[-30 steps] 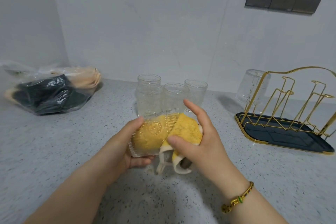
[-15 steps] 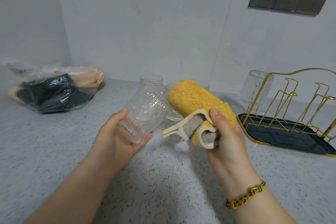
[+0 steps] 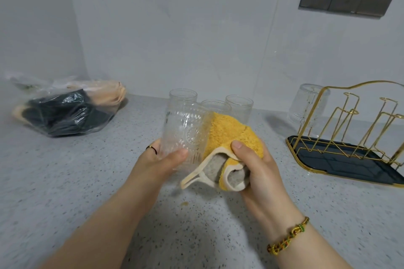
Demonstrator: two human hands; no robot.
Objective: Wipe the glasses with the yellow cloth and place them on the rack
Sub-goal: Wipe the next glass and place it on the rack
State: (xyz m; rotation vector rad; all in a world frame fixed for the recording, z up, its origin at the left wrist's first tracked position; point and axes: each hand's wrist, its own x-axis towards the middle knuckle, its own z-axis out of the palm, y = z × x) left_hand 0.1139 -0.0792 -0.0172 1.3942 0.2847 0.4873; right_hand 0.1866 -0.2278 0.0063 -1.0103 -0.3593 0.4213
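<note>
Holding: your left hand [image 3: 161, 164] has its grip wrapped round the lower part of the glass [image 3: 185, 131], thumb across the near side and fingers behind. The glass stands near upright, lifted off the bench [image 3: 87, 181].
Cloth grip: your right hand [image 3: 260, 170] is closed on the bunched yellow cloth [image 3: 231, 137], thumb pinning the hem on top and the grey underside folded into the palm.
Key relation: the cloth lies directly right of the left grip and touches the glass's right wall. The glass's long axis runs straight up from that grip, so I judge the wipe goes up and round the wall, and the right hand is the one placed to do it.
Hand pose: both forearms reach in from below and the wrists close in toward the middle; the left palm faces right, the right palm faces left.
Rack [image 3: 349, 124]: well off to the right of the cloth grip, on the bench, with an upturned glass [image 3: 308, 105] on a far prong.
Waiting: three glasses [image 3: 239, 105] stand on the bench just beyond both grips.
Progress: mid-wipe by my reckoning; placing has not yet begun.
</note>
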